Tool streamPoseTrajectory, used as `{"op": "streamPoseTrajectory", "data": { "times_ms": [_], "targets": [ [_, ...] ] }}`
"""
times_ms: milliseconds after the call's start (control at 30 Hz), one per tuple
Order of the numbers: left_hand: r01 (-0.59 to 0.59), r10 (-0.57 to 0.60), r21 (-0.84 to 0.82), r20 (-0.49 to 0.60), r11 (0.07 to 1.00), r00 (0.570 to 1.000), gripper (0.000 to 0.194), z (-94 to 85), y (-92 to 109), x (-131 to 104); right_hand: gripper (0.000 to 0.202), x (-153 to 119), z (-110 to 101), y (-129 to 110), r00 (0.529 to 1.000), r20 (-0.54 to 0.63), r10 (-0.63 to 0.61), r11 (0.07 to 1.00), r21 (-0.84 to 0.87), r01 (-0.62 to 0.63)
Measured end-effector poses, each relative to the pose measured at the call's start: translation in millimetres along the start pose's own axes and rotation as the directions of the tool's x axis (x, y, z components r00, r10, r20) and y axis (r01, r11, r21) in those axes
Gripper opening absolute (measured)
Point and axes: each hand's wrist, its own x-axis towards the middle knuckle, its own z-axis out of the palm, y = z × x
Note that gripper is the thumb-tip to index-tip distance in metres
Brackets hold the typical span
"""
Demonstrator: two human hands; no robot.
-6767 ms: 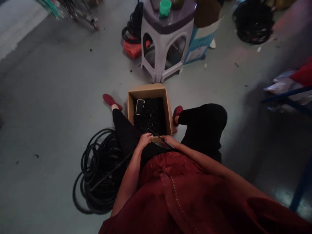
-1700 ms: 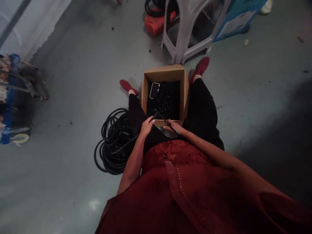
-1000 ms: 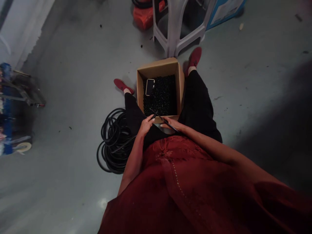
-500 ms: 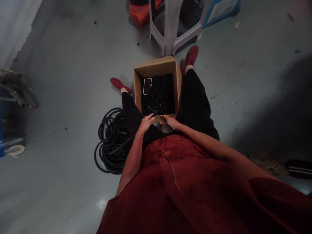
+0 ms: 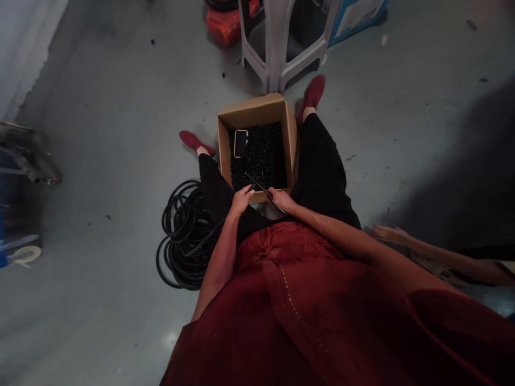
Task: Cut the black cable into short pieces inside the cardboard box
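My left hand point(image 5: 241, 201) is closed around a black hose point(image 5: 252, 187) close to its end, over the near edge of a cardboard box point(image 5: 257, 197). Beside it, my right hand point(image 5: 282, 201) grips a long, thin dark tool point(image 5: 259, 185) whose slim end points over the box; its exact kind is too small to make out. Inside the box lie many short black pieces point(image 5: 263, 147), with a phone point(image 5: 241, 143) resting on them. A coil of black hose point(image 5: 177, 230) sits on the floor by my left leg, one strand running under my left forearm.
Beyond the box stands a grey plastic stool point(image 5: 276, 59), with an orange-red bag point(image 5: 225, 27) and a blue box point(image 5: 356, 21) close by. A tape roll point(image 5: 26, 253) lies at far left. Another person's hand point(image 5: 388, 234) reaches in from the right.
Another person's hand and forearm have come into view at the right. The view has shifted slightly; my hands stay close together over the box edge with the hose and tool.
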Motion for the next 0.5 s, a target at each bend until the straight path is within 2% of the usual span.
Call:
{"op": "streamPoseTrajectory", "data": {
  "times_ms": [133,333,500],
  "targets": [
    [0.026,-0.026,0.019,-0.001,0.999,1.000,0.040,2.9,-3.0,2.2,0.031,5.6,2.2,1.7,1.000,-0.007,0.028,1.000,0.005,-0.028],
    [0.090,-0.090,-0.026,-0.014,0.996,0.996,0.050,1.6,-7.6,0.2,0.032,13.0,-1.0,6.7,0.998,-0.008,0.059,0.998,0.040,-0.058],
    [0.104,-0.105,-0.101,-0.005,0.989,0.994,0.039,-3.7,-6.5,-3.5,0.037,12.2,0.5,6.8,0.999,0.032,0.007,0.995,0.095,-0.010]
  ]
}}
